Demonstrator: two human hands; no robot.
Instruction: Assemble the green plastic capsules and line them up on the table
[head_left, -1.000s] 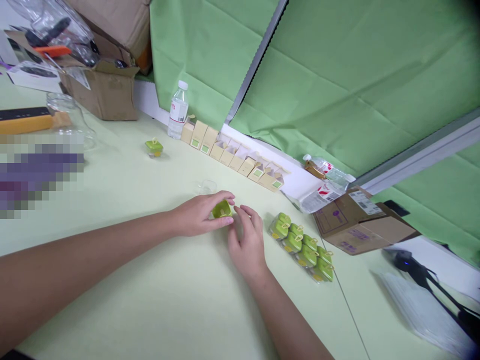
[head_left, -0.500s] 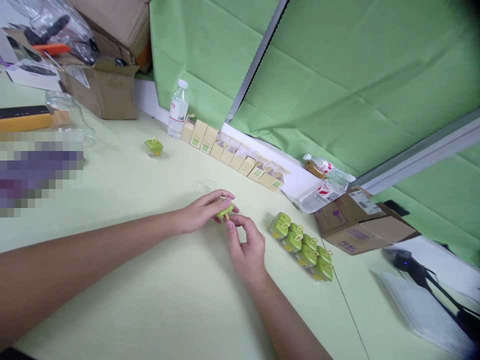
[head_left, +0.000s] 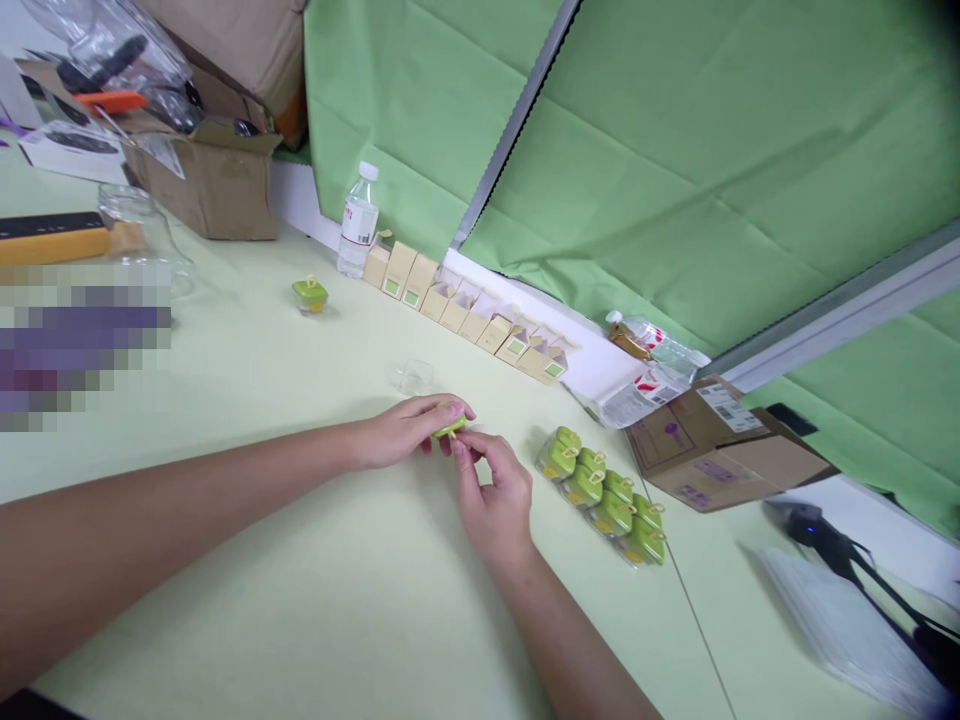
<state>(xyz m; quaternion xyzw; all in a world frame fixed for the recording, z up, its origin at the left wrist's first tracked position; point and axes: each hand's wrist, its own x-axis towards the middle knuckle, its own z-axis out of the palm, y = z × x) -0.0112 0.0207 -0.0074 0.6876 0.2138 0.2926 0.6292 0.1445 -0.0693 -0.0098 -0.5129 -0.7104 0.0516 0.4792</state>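
Observation:
Between both hands is a green lid (head_left: 450,428), like those on the small jars nearby. My left hand (head_left: 412,428) is closed around it, thumb on top. With thumb and index finger, my right hand (head_left: 493,490) pinches the small yellowish loop at the lid's near edge; the fingertips partly hide it. Just beyond my left hand a small clear container (head_left: 414,377) without a lid stands on the table. To the right sit several clear jars with green lids and yellowish loops (head_left: 606,500), in two rows. One more green-lidded jar (head_left: 310,296) stands alone at the back left.
A row of small beige boxes (head_left: 457,305) lines the table's back edge, beside a water bottle (head_left: 358,222). Plastic bottles (head_left: 649,385) and a cardboard box (head_left: 720,440) lie at the back right. An open carton (head_left: 217,185) and a glass jar (head_left: 142,235) stand left.
The lid has tilted slightly in my left hand, showing less of its top. My left hand has shifted down a little, uncovering more of the clear container. My right hand keeps its pinch.

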